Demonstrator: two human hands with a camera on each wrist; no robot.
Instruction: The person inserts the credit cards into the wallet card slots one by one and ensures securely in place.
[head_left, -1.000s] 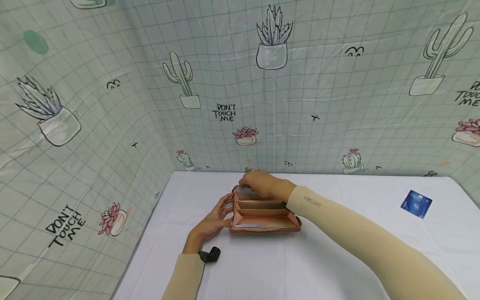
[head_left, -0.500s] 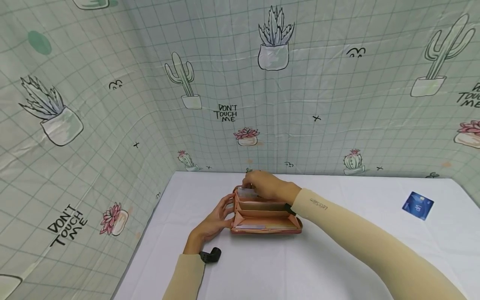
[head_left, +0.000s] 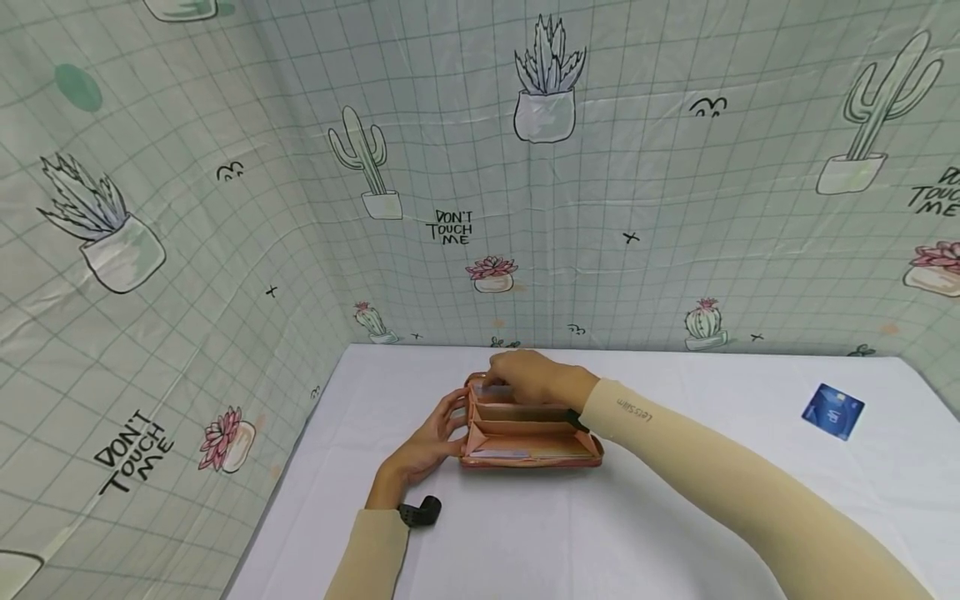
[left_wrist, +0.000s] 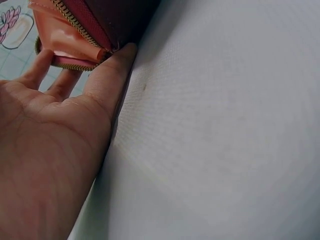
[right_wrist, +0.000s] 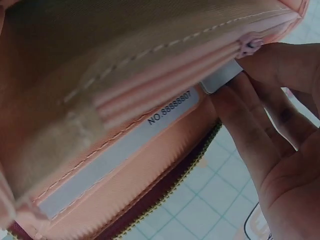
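An orange-pink zip wallet (head_left: 536,461) stands spread open on the white table, its compartments facing up. My left hand (head_left: 426,442) grips its left end. In the left wrist view the thumb (left_wrist: 112,75) lies at a lower corner beside the brass zip, with fingers on the other side. My right hand (head_left: 534,377) reaches into the rearmost compartment. Seen from the right wrist, thumb and fingers pinch a pale card (right_wrist: 222,78) beside the pink zip pocket (right_wrist: 175,80); most of this card is hidden. A card strip printed "NO.88888807" (right_wrist: 125,155) shows in a slot nearby.
A blue card (head_left: 833,411) lies by itself at the right of the table (head_left: 675,533). Paper edges (head_left: 502,454) show in the wallet's front compartment. A cactus-printed cloth (head_left: 600,192) hangs behind and to the left.
My right hand has shifted slightly right, then down towards the rear compartment; the pale card that showed under its fingers now sits lower. My left hand and the wallet stay put.
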